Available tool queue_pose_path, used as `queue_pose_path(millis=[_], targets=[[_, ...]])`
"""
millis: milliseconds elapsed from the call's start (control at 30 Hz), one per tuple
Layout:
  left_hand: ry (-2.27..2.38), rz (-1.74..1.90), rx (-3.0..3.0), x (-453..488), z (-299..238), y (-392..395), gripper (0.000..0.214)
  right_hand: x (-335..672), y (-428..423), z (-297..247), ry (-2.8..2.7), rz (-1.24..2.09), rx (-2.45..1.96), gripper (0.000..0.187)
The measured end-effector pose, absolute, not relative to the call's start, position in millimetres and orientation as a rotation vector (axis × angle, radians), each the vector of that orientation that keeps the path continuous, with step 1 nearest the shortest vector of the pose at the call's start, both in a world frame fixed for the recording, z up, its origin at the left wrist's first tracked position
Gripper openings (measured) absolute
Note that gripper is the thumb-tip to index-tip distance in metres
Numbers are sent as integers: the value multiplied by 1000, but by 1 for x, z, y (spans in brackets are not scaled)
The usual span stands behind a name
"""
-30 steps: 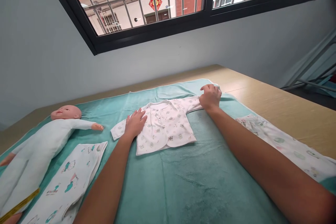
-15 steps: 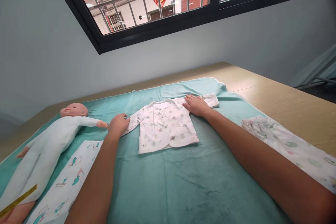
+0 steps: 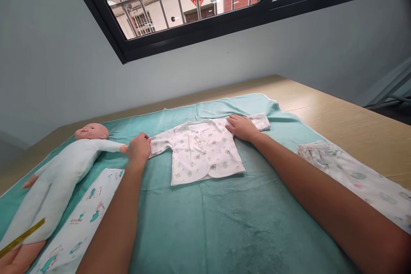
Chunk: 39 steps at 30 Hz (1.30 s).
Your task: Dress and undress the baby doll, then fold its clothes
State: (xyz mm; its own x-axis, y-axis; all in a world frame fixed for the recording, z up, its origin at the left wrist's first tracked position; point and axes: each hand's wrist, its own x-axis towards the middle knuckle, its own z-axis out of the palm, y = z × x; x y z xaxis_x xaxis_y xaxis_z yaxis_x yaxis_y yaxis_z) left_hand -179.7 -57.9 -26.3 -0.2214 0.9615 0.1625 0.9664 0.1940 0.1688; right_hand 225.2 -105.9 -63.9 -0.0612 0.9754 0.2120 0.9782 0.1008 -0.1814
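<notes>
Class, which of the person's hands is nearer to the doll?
Left. The left hand is close to the doll, beside its outstretched arm; the right hand lies farther off, on the shirt, over its far sleeve.

Both hands are bare, as are the slim forearms

White printed baby shirt, spread flat
</notes>
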Motion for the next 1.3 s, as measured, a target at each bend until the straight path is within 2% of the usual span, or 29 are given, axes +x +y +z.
queue_pose_path(millis=[133,267,467,767,967,1167,1300], targets=[[-2193,-459,-1953,-178,-38,-59,38,225,-105,-65,-2097,-40,-1923,37],[-2029,-562,-2253,-156,-49,-60,46,225,-106,-65,-2097,-52,-1915,37],[-2013,-219,-2706,-139,-61,-64,60,225,-107,-64,-2093,-30,-1909,37],[-2259,-145,-2231,-173,-52,-59,56,225,-106,-64,-2100,-59,-1895,36],[-2340,-105,-1939,-190,-45,-55,39,225,-106,-65,-2098,-64,-1898,36],[-2376,-233,-1873,-207,-47,-48,35,225,-106,-64,-2092,-65,-1923,37],[-2343,-485,-1842,-209,-46,-50,37,225,-106,-64,-2090,-61,-1919,37]])
